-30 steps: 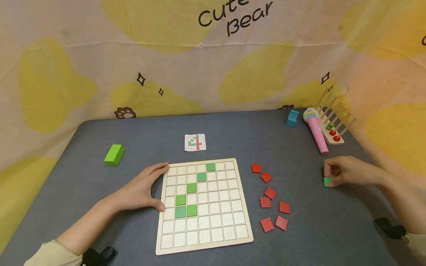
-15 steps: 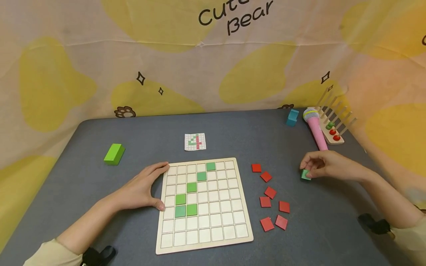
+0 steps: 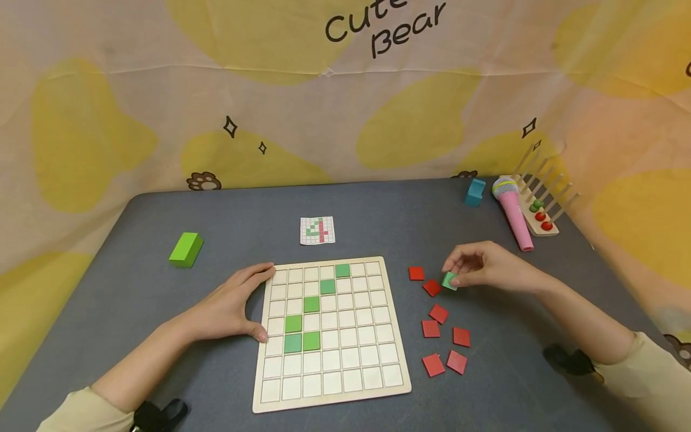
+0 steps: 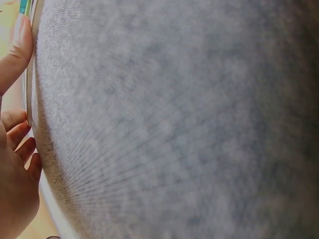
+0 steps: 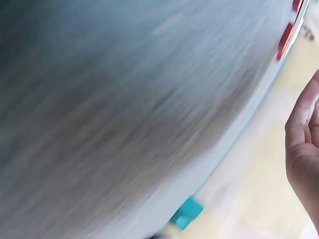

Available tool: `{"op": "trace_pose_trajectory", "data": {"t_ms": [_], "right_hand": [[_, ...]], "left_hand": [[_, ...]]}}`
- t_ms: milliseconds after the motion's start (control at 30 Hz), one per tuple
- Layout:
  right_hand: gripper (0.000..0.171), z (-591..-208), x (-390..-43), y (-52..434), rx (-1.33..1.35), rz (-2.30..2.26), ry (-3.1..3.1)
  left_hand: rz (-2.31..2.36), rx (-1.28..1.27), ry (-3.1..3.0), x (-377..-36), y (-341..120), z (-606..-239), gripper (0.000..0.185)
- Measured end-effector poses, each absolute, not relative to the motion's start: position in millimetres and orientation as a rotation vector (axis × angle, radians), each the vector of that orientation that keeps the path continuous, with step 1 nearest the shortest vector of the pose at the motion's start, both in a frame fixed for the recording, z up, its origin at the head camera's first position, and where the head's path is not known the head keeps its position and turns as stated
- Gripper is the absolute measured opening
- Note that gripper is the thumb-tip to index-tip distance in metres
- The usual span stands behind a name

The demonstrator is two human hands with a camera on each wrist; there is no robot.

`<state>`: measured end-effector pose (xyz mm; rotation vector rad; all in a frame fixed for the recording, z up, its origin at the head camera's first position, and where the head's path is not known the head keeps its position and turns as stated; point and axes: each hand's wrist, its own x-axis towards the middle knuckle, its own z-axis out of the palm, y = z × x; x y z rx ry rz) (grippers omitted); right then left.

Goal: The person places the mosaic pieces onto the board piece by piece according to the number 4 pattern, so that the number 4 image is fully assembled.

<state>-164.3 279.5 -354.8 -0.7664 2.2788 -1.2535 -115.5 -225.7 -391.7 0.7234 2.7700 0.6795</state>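
A wooden grid board (image 3: 407,384) lies flat, with several green tiles (image 3: 311,305) running diagonally and two side by side at the lower left of them. My left hand (image 3: 229,309) rests at the board's left edge, thumb and fingers spread apart along it; the left wrist view shows the thumb (image 4: 20,47) against the rim. Between thumb and fingers, my right hand (image 3: 483,267) pinches a small green square tile (image 3: 448,280), right of the board. Close below and left of that hand lie several loose red tiles (image 3: 439,314). The right wrist view is blurred and hides the held tile.
Behind the board lies a small pattern card (image 3: 317,231). A lime-green block (image 3: 186,249) sits at the left. Toward the back right are a blue block (image 3: 475,192), a pink toy microphone (image 3: 513,213) and a wooden peg stand (image 3: 546,229) with beads.
My right hand has moved left across the table with the green tile, from near the microphone to beside the red tiles. The left hand has stayed at the board.
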Motion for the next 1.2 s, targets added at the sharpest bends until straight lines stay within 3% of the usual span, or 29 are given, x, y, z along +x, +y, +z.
{"op": "trace_pose_trajectory", "data": {"t_ms": [200, 1200], "right_hand": [[0.019, -350, -160, 238, -0.686, -1.225, 2.273], [0.018, -337, -138, 101, -0.874, -1.169, 2.164]], "left_hand": [[0.679, 0.716, 2.767, -115, -226, -391, 0.124], [0.677, 0.715, 2.773, -116, -226, -390, 0.124]]}}
